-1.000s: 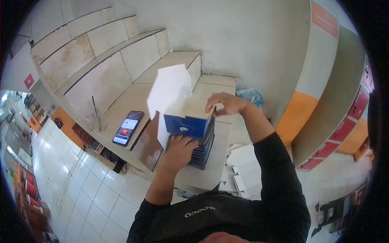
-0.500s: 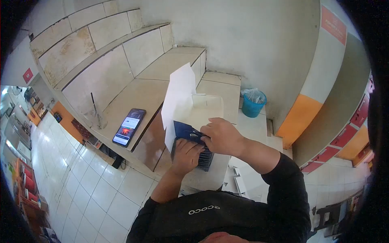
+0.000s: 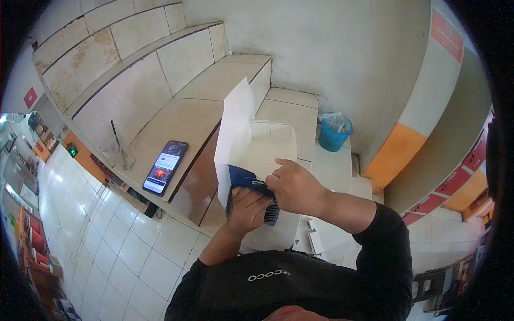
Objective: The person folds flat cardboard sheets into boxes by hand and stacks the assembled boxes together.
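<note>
An open white box stands in front of me, its lid raised on the left side. At the box's near edge is a dark blue printed sheet or packet; its exact kind is unclear. My right hand pinches the right end of this blue piece, with one finger stretched over the box. My left hand is closed round a dark stack with ridged edges, just below the blue piece. The fingers hide most of that stack.
A phone with a lit screen lies on the tiled ledge at left, near a clear cup with a dark stick. A blue bin stands by the wall. White pieces lie close to my body.
My right hand has shifted slightly down and right, and more of the box's inside shows. The blue piece looks lower and more tilted. My left hand stays on the stack.
</note>
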The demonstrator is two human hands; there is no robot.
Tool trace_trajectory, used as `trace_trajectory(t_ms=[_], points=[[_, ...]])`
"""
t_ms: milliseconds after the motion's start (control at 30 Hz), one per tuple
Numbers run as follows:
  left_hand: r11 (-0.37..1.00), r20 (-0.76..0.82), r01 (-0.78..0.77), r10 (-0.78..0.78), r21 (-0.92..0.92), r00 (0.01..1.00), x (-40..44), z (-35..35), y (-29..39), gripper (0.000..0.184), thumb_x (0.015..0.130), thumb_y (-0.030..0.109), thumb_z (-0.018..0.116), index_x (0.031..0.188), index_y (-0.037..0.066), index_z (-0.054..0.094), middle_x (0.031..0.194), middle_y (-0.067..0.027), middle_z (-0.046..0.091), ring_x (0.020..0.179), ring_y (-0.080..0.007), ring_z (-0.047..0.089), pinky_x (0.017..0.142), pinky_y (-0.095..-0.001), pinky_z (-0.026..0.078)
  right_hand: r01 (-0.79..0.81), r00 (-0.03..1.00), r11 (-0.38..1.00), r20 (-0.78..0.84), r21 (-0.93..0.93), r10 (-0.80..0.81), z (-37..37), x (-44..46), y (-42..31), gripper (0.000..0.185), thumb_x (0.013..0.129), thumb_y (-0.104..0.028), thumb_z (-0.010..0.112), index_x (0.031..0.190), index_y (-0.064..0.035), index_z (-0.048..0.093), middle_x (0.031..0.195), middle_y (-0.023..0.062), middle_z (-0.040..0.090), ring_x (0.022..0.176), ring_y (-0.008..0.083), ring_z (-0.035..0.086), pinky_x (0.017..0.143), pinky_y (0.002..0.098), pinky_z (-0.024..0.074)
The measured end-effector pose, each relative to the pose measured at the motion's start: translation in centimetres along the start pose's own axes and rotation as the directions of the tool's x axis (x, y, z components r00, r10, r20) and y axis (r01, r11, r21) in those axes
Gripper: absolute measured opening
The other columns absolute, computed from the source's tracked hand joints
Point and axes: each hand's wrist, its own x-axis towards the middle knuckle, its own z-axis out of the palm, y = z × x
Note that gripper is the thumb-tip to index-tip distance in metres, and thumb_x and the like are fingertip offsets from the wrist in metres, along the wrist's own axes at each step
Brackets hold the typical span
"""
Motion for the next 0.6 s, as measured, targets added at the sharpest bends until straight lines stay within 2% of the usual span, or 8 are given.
trace_trajectory(t_ms=[400,600], points=[[0.999,-0.018,0.029,-0.029,-0.015,0.999,0.3,-0.2,0.3,0.013,0.063,0.006,0.062,0.074,0.009,0.067,0.079,-0.0029,0.063,0.069,-0.0205,0.056,0.066,-0.0352,0.035,0.033,0.996,0.999,-0.085,-0.036,-0.036,0.9,-0.2,0.1,0.015,0.058,0.0,0.058,0.07,-0.0061,0.05,0.062,0.0089,0.05,0.067,0.0258,0.056,0.099,0.0425,0.0375],[0.997,-0.015,0.066,-0.067,-0.037,0.998,-0.1,-0.2,0.1,0.008,0.064,0.006,0.062,0.071,0.008,0.065,0.078,-0.0044,0.062,0.068,-0.022,0.055,0.068,-0.0368,0.036,0.027,0.997,0.999,-0.071,-0.041,-0.029,1.2,-0.4,-0.4,0.015,0.057,-0.002,0.059,0.069,-0.0057,0.05,0.063,0.0095,0.05,0.068,0.0267,0.056,0.097,0.0415,0.0394]])
